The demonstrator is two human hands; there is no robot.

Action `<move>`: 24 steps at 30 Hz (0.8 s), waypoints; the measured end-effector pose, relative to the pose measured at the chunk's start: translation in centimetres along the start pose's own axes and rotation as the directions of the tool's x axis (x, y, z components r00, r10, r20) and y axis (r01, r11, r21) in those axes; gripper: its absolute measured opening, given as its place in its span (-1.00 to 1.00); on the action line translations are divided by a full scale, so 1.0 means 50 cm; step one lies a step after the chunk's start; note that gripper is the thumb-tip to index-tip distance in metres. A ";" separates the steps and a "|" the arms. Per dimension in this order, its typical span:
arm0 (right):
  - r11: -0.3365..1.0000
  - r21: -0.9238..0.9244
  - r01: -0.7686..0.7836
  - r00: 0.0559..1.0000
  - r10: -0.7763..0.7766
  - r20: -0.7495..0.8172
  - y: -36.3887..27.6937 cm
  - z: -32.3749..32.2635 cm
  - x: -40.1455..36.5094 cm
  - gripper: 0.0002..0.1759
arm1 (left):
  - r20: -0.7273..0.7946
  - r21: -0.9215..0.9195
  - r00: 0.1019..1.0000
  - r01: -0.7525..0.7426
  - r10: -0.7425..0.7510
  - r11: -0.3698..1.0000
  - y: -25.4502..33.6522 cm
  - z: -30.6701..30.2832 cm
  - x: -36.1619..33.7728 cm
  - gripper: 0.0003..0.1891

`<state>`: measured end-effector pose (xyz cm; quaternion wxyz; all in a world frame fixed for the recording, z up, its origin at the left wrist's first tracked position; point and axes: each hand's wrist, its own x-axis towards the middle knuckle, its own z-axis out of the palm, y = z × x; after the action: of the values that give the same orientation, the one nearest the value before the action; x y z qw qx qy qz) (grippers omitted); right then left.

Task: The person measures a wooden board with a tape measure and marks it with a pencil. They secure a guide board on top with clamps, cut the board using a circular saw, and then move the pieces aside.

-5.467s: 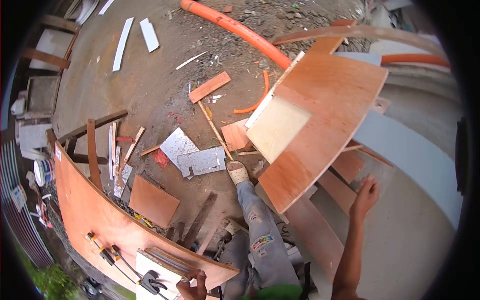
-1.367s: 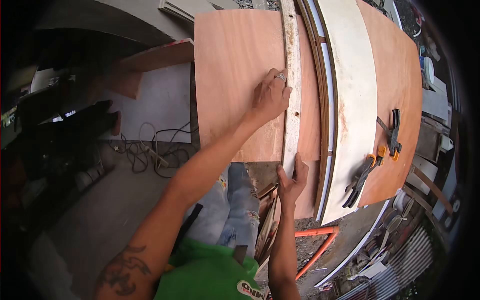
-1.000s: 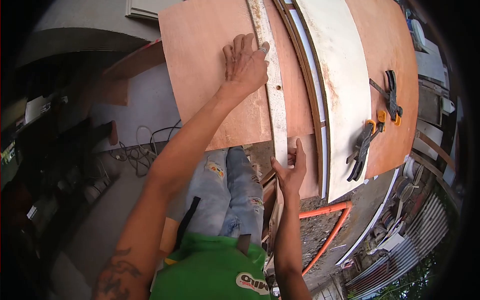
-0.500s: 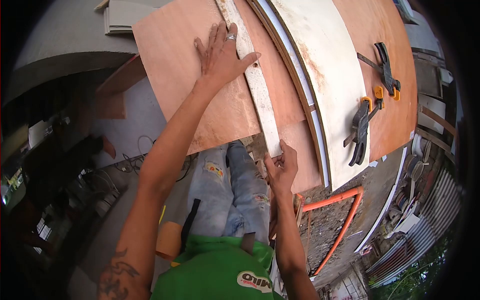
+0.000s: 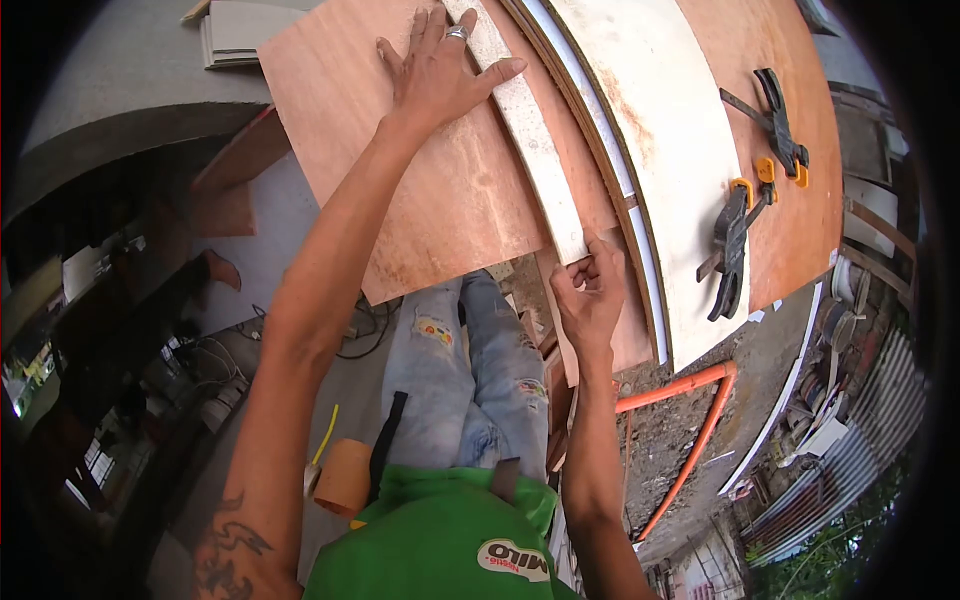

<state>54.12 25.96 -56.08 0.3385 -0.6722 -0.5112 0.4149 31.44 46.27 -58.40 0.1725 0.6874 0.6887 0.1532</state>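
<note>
My left hand (image 5: 432,85) lies with fingers spread on the plywood sheet (image 5: 440,190), its thumb reaching across a whitish wooden strip (image 5: 530,130). The strip runs lengthwise over the sheet, close to its right side. At the strip's near end my right hand (image 5: 592,300) is closed, thumb and fingers pinching that end. Another piece of plywood (image 5: 630,315) shows beneath, beside the right hand. Part of the strip's far end is cut off by the top of the view.
To the right lies a curved pale panel (image 5: 655,130) with a layered edge. Two black-and-yellow bar clamps (image 5: 732,240) sit on it and on the plywood beyond. An orange pipe (image 5: 690,440) stands lower right. Cables (image 5: 370,330) lie on the floor, and someone's bare foot (image 5: 222,268) shows at left.
The strip's near end and my right hand have shifted up and to the right. My left hand sits slightly higher in view, still spread over strip and sheet.
</note>
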 end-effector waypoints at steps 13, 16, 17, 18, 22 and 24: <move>0.996 -0.083 0.016 0.996 -0.009 0.090 0.000 -0.038 0.031 -0.40 | -0.098 -0.079 0.994 -0.062 0.054 0.995 -0.048 -0.009 -0.023 -0.05; 0.992 -0.080 0.099 0.989 -0.089 0.115 0.016 -0.017 0.021 -0.40 | -0.071 -0.054 0.994 -0.087 0.083 0.995 -0.042 0.001 -0.024 -0.03; 0.990 -0.120 0.070 0.989 -0.053 0.139 0.008 -0.005 0.017 -0.40 | -0.057 0.008 0.992 -0.113 0.113 0.994 -0.034 0.008 -0.026 -0.02; 0.994 -0.100 0.032 0.984 -0.014 0.178 -0.005 0.001 0.016 -0.40 | -0.039 0.075 0.989 -0.139 0.142 0.987 -0.029 0.013 -0.030 0.00; 0.996 -0.089 0.010 0.986 0.005 0.165 -0.016 0.024 0.008 -0.39 | -0.042 0.107 0.995 -0.080 0.085 0.991 -0.013 0.047 -0.044 0.12; 0.996 -0.085 -0.014 0.989 0.026 0.146 -0.019 0.032 0.014 -0.39 | -0.035 0.090 0.997 -0.064 0.068 0.994 -0.015 0.055 -0.042 0.16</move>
<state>52.38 26.92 -56.08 0.2674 -0.6585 -0.5450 0.4448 32.01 44.10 -61.13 0.1234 0.7137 0.6749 0.1413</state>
